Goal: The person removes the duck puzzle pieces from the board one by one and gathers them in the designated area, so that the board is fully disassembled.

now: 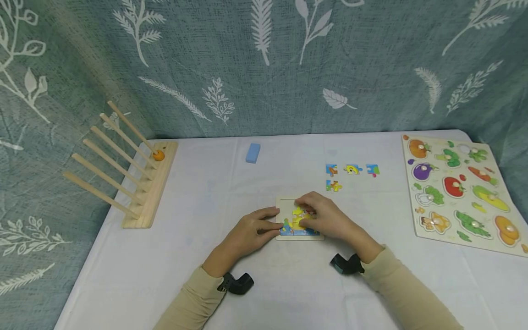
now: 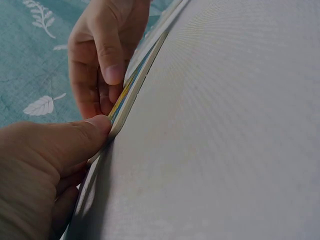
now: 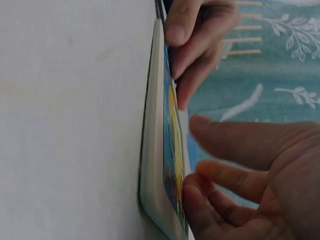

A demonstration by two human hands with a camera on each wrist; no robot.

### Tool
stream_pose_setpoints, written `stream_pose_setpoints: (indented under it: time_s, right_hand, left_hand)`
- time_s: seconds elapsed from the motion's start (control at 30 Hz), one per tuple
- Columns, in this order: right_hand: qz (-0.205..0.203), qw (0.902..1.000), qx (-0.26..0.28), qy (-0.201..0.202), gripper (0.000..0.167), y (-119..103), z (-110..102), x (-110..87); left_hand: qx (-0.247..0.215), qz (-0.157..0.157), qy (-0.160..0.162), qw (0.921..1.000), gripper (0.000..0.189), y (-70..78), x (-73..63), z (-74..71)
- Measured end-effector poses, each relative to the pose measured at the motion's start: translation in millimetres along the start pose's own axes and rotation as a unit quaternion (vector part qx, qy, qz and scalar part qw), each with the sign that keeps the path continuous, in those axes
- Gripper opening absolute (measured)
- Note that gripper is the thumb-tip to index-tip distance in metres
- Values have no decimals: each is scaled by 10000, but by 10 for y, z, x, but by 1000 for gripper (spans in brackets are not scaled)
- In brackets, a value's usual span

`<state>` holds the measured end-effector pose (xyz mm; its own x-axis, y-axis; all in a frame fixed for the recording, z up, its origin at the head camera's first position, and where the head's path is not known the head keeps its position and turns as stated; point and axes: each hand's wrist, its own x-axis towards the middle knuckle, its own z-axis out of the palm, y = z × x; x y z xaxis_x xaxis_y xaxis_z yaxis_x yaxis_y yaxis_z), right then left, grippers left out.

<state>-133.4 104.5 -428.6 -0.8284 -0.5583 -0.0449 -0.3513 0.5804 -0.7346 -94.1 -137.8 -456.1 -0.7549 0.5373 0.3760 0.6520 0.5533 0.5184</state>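
Puzzle board (image 1: pixel 303 238) on tabletop (image 1: pixel 206 197), just below frame ctr. Long axis runs L–R, approx. parallel to frame's bottom edge; blue strip (image 1: pixel 303 232) toward the bottom. L grip (image 1: pixel 251 231): fingers fairly straight, touching board's left edge. R grip (image 1: pixel 330 217): thumb & index apart, blocking board's upper-right part. 4 loose pcs (image 1: pixel 352 169) upper right of it; blue block (image 1: pixel 253 153) upper ctr; peg rack (image 1: pixel 154 197) w/ orange bead (image 1: pixel 158 155) at left; veg board (image 1: pixel 449 205), far right.
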Motion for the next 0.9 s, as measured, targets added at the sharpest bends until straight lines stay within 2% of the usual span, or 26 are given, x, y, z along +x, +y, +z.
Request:
stream_pose_setpoints:
  time_s: [0.27, 0.53, 0.9]
  right_hand:
    - [-61, 9981, -613, 48, 48, -41, 58, 5]
    - [149, 9982, -579, 70, 46, -86, 84, -4]
    - [29, 9985, -533, 94, 41, -74, 81, 1]
  left_hand:
    - [1, 30, 26, 10000, 20, 0, 4, 2]
    - [5, -6, -30, 10000, 21, -3, 8, -4]
    - [50, -84, -176, 9998, 20, 5, 7, -9]
